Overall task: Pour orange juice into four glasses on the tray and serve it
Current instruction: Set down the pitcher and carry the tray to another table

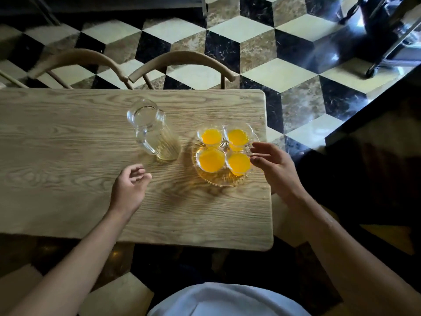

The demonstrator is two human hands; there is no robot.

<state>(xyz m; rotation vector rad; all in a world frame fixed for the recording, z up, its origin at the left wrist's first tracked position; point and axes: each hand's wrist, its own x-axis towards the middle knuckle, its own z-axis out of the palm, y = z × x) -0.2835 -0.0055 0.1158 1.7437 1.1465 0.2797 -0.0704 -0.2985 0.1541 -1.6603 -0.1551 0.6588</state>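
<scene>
A round clear glass tray (222, 180) rests near the right end of the wooden table (68, 142). Several glasses on it hold orange juice: back left (210, 136), back right (238, 136), front left (210, 158), front right (238, 163). A clear glass jug (151, 130) stands left of the tray with no juice visible inside, its handle facing me. My right hand (276, 166) hovers at the tray's right rim, fingers spread, fingertips close to the front right glass. My left hand (131, 185) floats over the table below the jug, fingers loosely curled, holding nothing.
Two curved wooden chair backs (182, 59) stand against the table's far edge. The table's right edge (268, 169) lies just beyond the tray. A tiled cube-pattern floor surrounds it, with a dark wheeled stand (373, 69) at far right.
</scene>
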